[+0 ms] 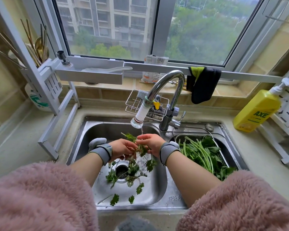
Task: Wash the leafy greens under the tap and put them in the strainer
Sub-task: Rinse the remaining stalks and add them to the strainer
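1. The sprig of leafy greens [141, 147] you are rinsing has thin pale-green stems and small, deeply cut dark leaves. It hangs between your two hands over the left basin of the steel sink [93, 130], directly under the tap nozzle [138, 120], with a thin stream of water falling onto it.
2. More loose greens [123, 175] of the same kind lie wet on the basin floor around the drain [122, 170], with a few single leaves scattered toward 6 o'clock from it.
3. The strainer [218, 147], a steel mesh basket, sits in the right basin at 3 o'clock from your hands. It already holds a pile of washed greens [205, 154] with long straight stems pointing toward 11 o'clock.
4. Your fingertips are hidden behind leaves and the backs of your hands, so exactly where each finger sits on the stems is hard to make out. The near end of the strainer is cut off by your right sleeve [240, 200], and the water blurs where it splashes below the sprig.
5. Your left hand [122, 148] is palm-down, fingers curled around the sprig's lower stems.
6. Your right hand [151, 142] meets it from 3 o'clock, fingers bent and pinching the upper part of the sprig, just under the stream.
7. Both wrists wear grey bands, and both forearms reach in from fluffy pink sleeves at 6 o'clock.
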Demonstrator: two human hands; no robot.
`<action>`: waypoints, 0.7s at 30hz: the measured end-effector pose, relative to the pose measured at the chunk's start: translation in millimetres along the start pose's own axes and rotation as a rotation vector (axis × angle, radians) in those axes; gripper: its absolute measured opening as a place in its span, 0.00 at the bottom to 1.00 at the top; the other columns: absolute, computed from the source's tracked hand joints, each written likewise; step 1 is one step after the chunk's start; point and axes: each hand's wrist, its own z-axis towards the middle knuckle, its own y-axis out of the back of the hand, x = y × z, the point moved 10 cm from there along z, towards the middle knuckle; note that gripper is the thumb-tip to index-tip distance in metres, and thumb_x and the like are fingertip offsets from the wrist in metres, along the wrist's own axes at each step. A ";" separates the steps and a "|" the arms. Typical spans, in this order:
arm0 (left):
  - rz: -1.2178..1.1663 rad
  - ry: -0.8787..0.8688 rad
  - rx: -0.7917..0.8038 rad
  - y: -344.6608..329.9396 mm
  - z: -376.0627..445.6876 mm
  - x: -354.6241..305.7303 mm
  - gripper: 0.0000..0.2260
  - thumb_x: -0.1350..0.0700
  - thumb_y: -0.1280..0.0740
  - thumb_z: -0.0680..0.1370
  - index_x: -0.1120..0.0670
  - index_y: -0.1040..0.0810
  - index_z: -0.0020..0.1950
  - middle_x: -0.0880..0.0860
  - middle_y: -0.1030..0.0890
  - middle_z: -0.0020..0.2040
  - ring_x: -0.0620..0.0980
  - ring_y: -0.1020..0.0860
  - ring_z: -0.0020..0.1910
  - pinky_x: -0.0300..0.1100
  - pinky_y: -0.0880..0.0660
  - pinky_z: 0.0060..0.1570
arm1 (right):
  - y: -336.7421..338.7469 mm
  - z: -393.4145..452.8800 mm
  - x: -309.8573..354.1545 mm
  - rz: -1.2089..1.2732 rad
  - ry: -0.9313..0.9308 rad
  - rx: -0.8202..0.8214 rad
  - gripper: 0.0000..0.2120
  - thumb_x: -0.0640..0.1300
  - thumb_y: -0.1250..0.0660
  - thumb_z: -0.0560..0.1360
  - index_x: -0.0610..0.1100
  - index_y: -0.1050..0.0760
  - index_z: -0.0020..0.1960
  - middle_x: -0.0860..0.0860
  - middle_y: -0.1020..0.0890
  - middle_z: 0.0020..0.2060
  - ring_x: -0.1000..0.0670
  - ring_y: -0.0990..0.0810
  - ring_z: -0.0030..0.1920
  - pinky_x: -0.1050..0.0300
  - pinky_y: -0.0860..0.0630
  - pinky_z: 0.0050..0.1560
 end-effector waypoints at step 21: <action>0.838 0.220 -0.175 39.7 10.9 28.3 0.11 0.52 0.31 0.74 0.57 0.17 0.51 0.54 0.17 0.47 0.50 0.21 0.45 0.39 0.27 0.45 | 7.2 -0.1 8.5 0.364 -0.057 -0.066 0.06 0.37 0.39 0.78 0.42 0.25 0.44 0.53 0.18 0.25 0.57 0.36 0.23 0.69 0.40 0.21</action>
